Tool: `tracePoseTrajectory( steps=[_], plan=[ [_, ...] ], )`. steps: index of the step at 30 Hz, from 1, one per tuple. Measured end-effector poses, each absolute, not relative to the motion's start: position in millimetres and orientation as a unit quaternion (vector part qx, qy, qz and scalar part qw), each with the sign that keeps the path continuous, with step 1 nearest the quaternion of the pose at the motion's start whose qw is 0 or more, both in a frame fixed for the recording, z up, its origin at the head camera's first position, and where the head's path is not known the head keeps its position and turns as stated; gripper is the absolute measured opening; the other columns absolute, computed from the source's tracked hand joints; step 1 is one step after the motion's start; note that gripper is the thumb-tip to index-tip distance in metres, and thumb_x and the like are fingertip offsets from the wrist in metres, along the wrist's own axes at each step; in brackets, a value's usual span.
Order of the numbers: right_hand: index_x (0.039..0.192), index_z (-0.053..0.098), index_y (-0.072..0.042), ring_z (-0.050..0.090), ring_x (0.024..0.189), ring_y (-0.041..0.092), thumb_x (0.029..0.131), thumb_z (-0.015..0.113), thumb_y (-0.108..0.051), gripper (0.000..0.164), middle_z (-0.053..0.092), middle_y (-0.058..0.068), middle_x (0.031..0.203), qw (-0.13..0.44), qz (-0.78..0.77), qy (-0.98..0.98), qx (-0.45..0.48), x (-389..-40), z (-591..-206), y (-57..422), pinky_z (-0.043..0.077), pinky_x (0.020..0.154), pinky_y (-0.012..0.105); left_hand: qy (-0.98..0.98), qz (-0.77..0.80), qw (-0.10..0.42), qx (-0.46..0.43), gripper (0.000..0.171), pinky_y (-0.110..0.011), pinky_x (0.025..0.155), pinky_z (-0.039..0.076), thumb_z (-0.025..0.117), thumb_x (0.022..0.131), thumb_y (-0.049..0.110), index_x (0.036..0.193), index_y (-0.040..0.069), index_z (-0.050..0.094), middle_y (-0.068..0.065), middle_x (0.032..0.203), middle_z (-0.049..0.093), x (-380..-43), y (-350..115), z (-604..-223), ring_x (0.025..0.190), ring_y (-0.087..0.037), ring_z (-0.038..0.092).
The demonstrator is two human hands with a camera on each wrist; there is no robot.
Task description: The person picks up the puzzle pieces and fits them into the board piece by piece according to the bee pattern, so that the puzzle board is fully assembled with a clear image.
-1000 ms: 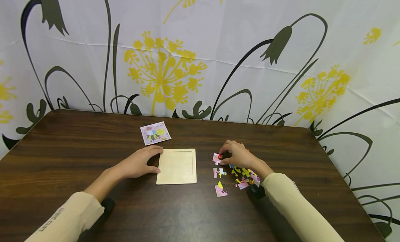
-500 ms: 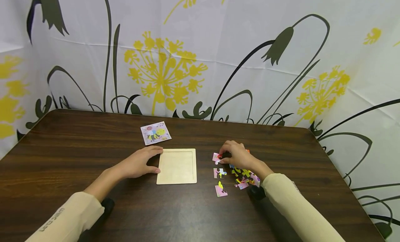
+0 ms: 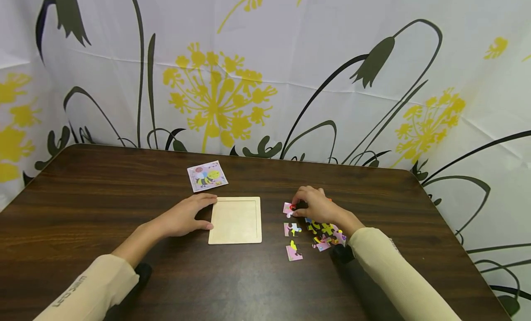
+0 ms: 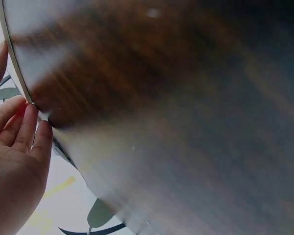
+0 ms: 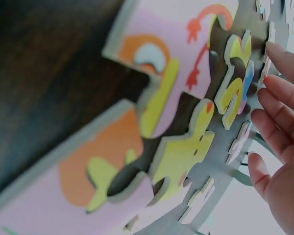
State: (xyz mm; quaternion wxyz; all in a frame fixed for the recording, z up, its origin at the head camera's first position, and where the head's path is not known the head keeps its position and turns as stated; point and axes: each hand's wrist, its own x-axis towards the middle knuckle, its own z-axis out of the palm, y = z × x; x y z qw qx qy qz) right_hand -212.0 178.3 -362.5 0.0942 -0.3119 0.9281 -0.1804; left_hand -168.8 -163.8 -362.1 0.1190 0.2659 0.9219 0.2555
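My left hand (image 3: 182,216) rests at the left side of a square wooden puzzle tray (image 3: 235,220), thumb and fingertips touching its edge. The left wrist view catches these fingers (image 4: 27,125) at the tray's thin edge. To the right, my right hand (image 3: 317,206) pinches a pink-and-red jigsaw piece (image 3: 287,209) between thumb and fingers, at table height. Below it in a column lie a jigsaw piece with white and yellow (image 3: 292,229) and a pink corner piece (image 3: 294,252). Under the right wrist is a heap of jigsaw pieces (image 3: 327,233), partly hidden by the hand.
A square picture card (image 3: 207,176) with a bee lies behind the tray on the dark wooden table (image 3: 124,183). Flower-printed cloth (image 3: 307,81) hangs along the table's far edge. Large in the right wrist view, a yellow jigsaw piece (image 5: 183,156) lies among pink ones.
Both hands keep their places on the tray and the jigsaw piece. Only the head view has shifted slightly.
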Motion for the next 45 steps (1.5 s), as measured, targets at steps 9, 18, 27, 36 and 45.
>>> tracePoseTrajectory(
  steps=[9,18,27,36,45],
  plan=[
    [0.088,0.065,-0.009,0.052,0.087,0.018,0.079,0.072,-0.020,0.016,0.058,-0.002,0.090,0.107,-0.203,0.922,-0.313,-218,-361,181,0.028,0.081,0.045,0.921,0.258,0.118,0.268,0.059,-0.055,0.097,0.030,0.071,0.080,0.018,0.126,-0.011,0.046,-0.025,0.131,0.042,-169,-164,-362,0.121,-0.043,0.037],
    [0.088,0.065,-0.009,0.053,0.085,0.017,0.078,0.071,-0.018,0.015,0.059,-0.003,0.089,0.121,-0.229,0.915,-0.310,-221,-357,177,0.027,0.089,0.049,0.921,0.257,0.112,0.271,0.059,-0.054,0.097,0.030,0.070,0.080,0.019,0.126,-0.011,0.047,-0.025,0.130,0.043,-168,-163,-363,0.121,-0.042,0.037],
    [0.089,0.064,-0.011,0.054,0.088,0.014,0.079,0.071,-0.019,0.015,0.060,-0.005,0.089,0.126,-0.253,0.909,-0.306,-220,-356,161,0.021,0.100,0.050,0.921,0.253,0.101,0.278,0.059,-0.054,0.097,0.031,0.070,0.081,0.020,0.126,-0.010,0.047,-0.025,0.130,0.043,-165,-163,-366,0.121,-0.042,0.038],
    [0.090,0.066,-0.008,0.056,0.089,0.013,0.078,0.072,-0.018,0.017,0.061,-0.003,0.091,0.110,-0.245,0.898,-0.348,-221,-355,129,0.044,0.081,0.030,0.924,0.249,0.101,0.271,0.059,-0.055,0.097,0.030,0.070,0.081,0.017,0.127,-0.011,0.045,-0.025,0.132,0.041,-163,-164,-370,0.121,-0.043,0.037],
    [0.088,0.065,-0.009,0.056,0.089,0.014,0.078,0.070,-0.017,0.013,0.062,-0.002,0.087,0.106,-0.237,0.888,-0.380,-219,-359,96,0.031,0.092,0.042,0.924,0.245,0.099,0.277,0.060,-0.054,0.096,0.031,0.069,0.082,0.020,0.127,-0.011,0.045,-0.026,0.131,0.041,-163,-162,-369,0.121,-0.043,0.037]
  ],
)
